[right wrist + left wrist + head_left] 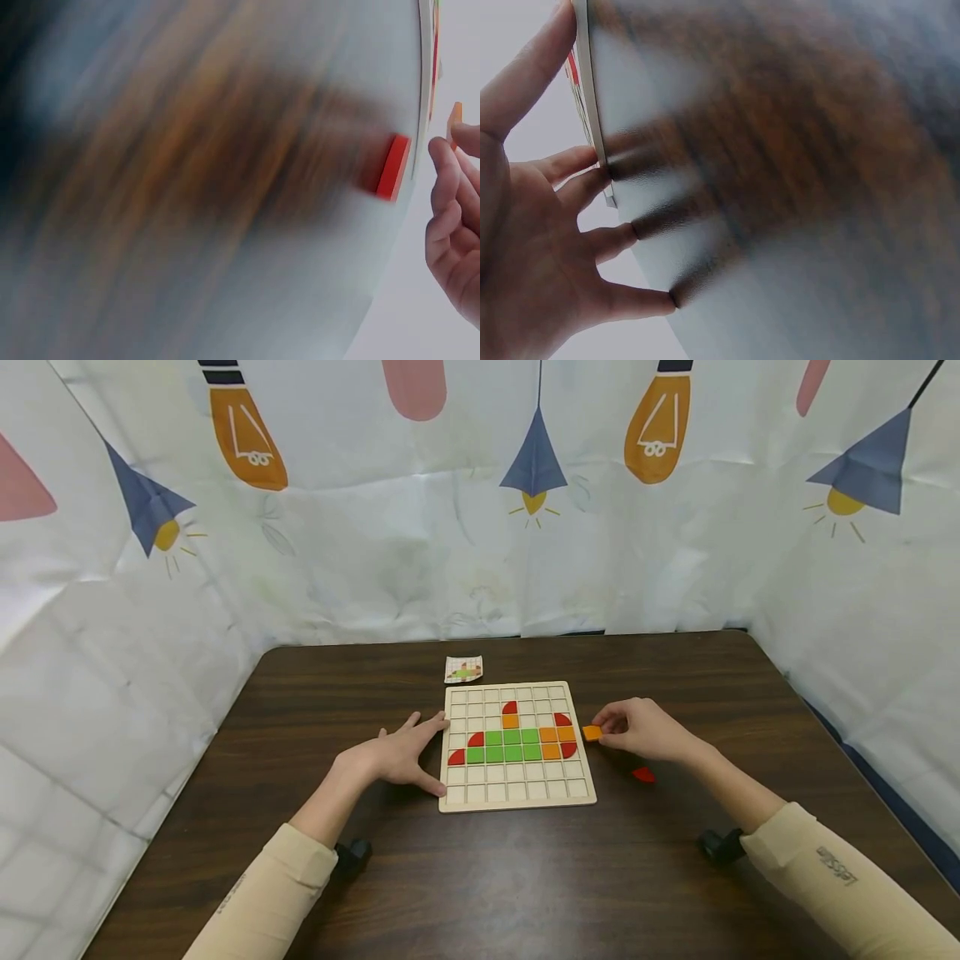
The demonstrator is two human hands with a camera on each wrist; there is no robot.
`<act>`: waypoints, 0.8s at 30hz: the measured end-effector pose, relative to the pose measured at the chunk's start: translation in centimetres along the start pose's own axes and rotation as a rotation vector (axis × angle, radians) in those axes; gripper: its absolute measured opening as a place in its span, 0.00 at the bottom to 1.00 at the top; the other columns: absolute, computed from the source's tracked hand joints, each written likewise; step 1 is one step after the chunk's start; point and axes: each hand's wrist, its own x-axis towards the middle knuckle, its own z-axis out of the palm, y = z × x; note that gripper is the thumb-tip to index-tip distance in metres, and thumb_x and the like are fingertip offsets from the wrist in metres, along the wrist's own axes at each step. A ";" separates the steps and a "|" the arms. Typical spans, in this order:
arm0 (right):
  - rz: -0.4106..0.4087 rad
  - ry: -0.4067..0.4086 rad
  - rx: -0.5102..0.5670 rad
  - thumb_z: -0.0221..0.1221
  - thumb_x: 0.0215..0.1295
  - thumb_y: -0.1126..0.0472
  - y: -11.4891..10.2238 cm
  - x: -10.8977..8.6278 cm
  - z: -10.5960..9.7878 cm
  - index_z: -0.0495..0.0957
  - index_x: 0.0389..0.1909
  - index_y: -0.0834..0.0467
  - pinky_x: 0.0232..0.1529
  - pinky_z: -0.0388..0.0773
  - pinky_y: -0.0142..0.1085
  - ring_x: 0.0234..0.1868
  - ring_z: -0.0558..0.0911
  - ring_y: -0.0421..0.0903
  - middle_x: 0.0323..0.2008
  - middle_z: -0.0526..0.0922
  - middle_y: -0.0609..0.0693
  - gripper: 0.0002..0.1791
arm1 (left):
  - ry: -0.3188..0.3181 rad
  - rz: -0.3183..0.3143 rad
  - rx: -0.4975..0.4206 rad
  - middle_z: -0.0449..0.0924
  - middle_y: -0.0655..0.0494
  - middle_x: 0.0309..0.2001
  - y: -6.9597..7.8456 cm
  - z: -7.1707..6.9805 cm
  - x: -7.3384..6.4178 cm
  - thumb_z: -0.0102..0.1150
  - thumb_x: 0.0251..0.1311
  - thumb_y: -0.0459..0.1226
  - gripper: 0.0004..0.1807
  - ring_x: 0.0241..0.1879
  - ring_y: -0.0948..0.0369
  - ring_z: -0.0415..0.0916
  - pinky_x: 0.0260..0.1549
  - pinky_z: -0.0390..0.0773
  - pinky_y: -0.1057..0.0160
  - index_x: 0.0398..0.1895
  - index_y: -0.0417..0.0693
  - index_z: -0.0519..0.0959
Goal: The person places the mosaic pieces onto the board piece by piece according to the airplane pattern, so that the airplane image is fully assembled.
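Note:
A square wooden grid board (pixel 517 793) lies mid-table, with green, orange and red tiles set in its cells. My left hand (pixel 393 756) has its fingers spread, and its thumb and a fingertip touch the board's left edge. In the left wrist view, other fingertips of that hand (pixel 547 255) rest on the tabletop. Just off the board's right edge, my right hand (pixel 651 732) pinches an orange square tile (pixel 592 733) between thumb and fingers. A red tile with a curved side (pixel 642 775) lies on the table below that hand; it stands out in the right wrist view (pixel 394 166).
Behind the board lies a small printed card (pixel 463 679) showing a coloured grid pattern. The dark wood-grain table (pixel 525 877) reaches back to a white curtain (pixel 337 568) with lamp prints, which also hangs along both sides.

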 end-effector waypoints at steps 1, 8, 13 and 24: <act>0.002 -0.001 0.004 0.69 0.64 0.66 -0.2 0.1 0.1 0.86 0.46 0.62 0.39 0.81 0.40 0.34 0.81 0.44 0.33 0.84 0.44 0.10 | 0.001 0.002 0.000 0.39 0.47 0.83 0.0 0.0 0.0 0.78 0.51 0.58 0.63 0.80 0.40 0.31 0.62 0.39 0.19 0.83 0.47 0.51; 0.000 -0.031 0.035 0.71 0.63 0.64 -1.8 0.8 1.2 0.86 0.45 0.61 0.37 0.81 0.38 0.34 0.82 0.43 0.33 0.85 0.44 0.11 | -0.006 0.011 0.007 0.38 0.46 0.83 0.0 0.0 -0.2 0.79 0.49 0.58 0.64 0.80 0.40 0.32 0.62 0.40 0.19 0.83 0.48 0.51; -0.017 -0.060 0.052 0.72 0.62 0.64 -3.0 1.2 2.0 0.86 0.46 0.62 0.38 0.82 0.36 0.36 0.84 0.41 0.35 0.87 0.44 0.13 | -0.008 0.018 -0.002 0.37 0.46 0.83 0.0 0.0 -0.3 0.79 0.49 0.58 0.64 0.80 0.39 0.31 0.63 0.39 0.19 0.83 0.48 0.51; -0.121 -0.106 0.036 0.74 0.60 0.64 -5.5 2.0 3.4 0.87 0.42 0.61 0.37 0.81 0.34 0.32 0.83 0.37 0.30 0.86 0.40 0.11 | -0.004 0.012 0.010 0.36 0.47 0.83 0.0 0.0 0.0 0.79 0.49 0.58 0.64 0.80 0.39 0.31 0.62 0.40 0.19 0.83 0.49 0.51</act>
